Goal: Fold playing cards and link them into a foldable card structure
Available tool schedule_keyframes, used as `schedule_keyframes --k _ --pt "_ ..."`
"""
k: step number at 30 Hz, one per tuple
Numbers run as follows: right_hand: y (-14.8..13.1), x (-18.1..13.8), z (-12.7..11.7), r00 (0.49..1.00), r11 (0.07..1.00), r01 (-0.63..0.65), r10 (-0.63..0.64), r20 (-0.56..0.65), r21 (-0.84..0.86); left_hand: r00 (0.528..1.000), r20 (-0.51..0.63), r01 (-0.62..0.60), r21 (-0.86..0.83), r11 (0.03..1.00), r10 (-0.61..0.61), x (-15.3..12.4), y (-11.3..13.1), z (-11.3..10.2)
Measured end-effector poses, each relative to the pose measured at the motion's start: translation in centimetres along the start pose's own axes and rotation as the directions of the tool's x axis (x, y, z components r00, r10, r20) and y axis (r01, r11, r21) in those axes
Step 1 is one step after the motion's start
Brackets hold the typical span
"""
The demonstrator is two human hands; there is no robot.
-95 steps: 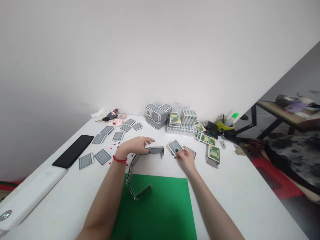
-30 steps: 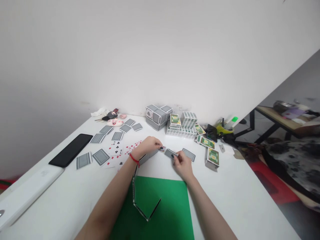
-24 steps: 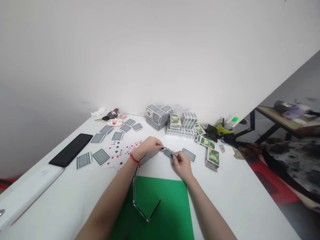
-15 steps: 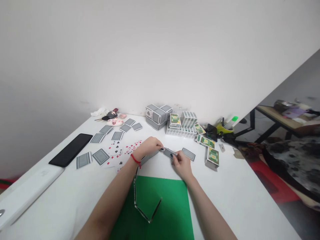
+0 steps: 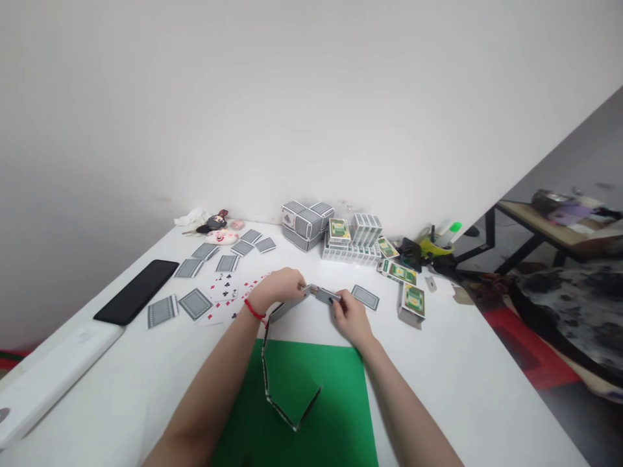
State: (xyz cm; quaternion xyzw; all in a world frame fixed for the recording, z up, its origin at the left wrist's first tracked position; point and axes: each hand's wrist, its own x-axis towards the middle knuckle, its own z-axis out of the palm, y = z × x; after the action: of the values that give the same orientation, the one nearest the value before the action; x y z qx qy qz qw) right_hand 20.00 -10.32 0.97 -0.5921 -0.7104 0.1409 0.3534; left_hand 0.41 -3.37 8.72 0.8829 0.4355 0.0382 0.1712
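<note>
While the left hand (image 5: 286, 284) pinches a playing-card chain (image 5: 287, 309), the right hand (image 5: 352, 318) grips a playing card (image 5: 326, 296) at its end. The chain bends across a green sheet (image 5: 338, 383).

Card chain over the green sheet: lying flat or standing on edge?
Standing on edge: the card chain shows mostly thin upper edges above the green sheet, zigzagging at its joints, rather than broad faces.
</note>
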Motion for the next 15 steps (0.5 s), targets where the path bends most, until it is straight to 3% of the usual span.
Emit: schedule_keyframes --k 8,15 --pt "-0.7 0.1 0.4 0.997 0.998 0.056 -0.057 0.054 0.015 0.999 0.028 -0.047 0.037 0.998 0.046 0.0 1.3 0.3" --pt "-0.5 0.2 0.8 0.998 0.988 0.052 -0.058 0.04 0.145 0.994 0.034 -0.099 -0.136 0.986 0.105 -0.1 0.7 -0.1"
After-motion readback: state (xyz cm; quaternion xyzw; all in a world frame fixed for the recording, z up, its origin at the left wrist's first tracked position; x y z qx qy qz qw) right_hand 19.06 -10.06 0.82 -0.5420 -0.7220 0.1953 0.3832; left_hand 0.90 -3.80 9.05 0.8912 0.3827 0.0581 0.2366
